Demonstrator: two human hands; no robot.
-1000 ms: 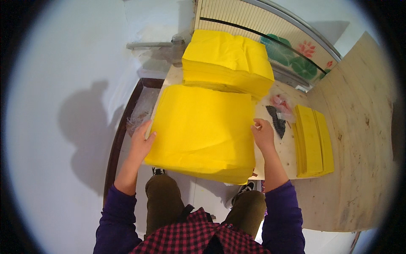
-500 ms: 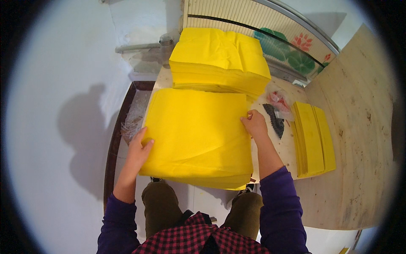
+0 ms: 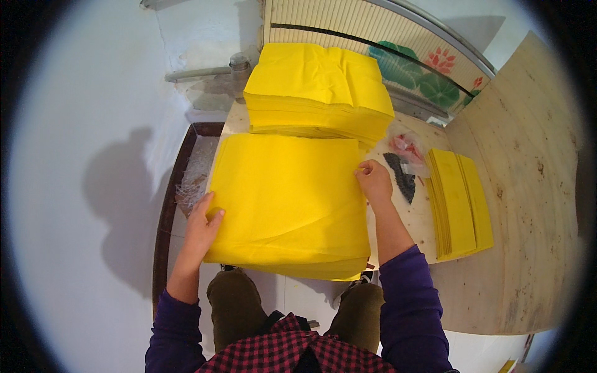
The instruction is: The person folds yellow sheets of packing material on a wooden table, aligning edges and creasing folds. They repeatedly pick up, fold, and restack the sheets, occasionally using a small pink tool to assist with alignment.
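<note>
A stack of yellow fabric-like sheets lies in front of me, its near edge slightly fanned and a shallow crease across the top. Against its left edge rests my left hand, open, thumb apart on the top sheet and fingers along the side. At the upper right edge, my right hand is closed in a pinch on the edge of a yellow sheet; how many layers it holds is hidden. Behind stands a taller pile of folded yellow sheets, wrinkled on top.
A wooden table carries the stacks. To the right lie folded yellow bundles, a dark grey piece and a clear plastic bag with something pink. A glass jar stands back left. A wooden board rises at right.
Both hands stay at the stack's edges, nearly still. The view has shifted slightly; the sheets lie much as before.
</note>
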